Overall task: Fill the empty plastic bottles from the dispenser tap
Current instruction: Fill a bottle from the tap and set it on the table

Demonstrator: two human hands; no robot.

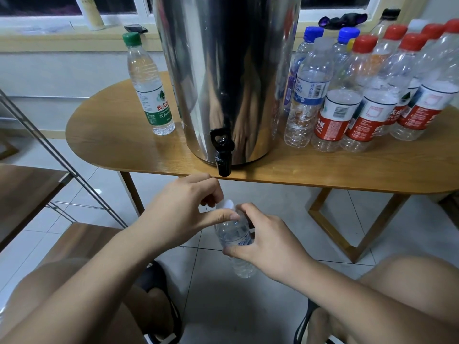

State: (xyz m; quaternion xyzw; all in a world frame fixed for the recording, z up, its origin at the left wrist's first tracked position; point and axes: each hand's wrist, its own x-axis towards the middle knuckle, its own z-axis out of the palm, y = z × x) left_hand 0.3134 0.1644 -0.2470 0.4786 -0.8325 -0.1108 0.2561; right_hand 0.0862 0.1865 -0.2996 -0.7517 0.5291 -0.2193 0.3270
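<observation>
A tall steel dispenser (pixel 223 70) stands on the wooden table (pixel 323 167), and its black tap (pixel 222 155) juts over the front edge. Below the tap I hold a clear plastic bottle (pixel 234 240) with a white cap (pixel 227 204). My right hand (pixel 263 242) grips the bottle's body. My left hand (pixel 183 214) pinches the cap between thumb and fingers. A green-capped bottle (pixel 151 88) stands left of the dispenser. Several bottles with red, blue and white caps (pixel 367 95) crowd the table on the right.
A metal-framed rack with wooden shelves (pixel 32 184) stands at the left. My knees and sandalled feet are at the bottom, over a tiled floor (pixel 236 301). A window sill (pixel 62 38) behind the table holds a phone and a dark cloth.
</observation>
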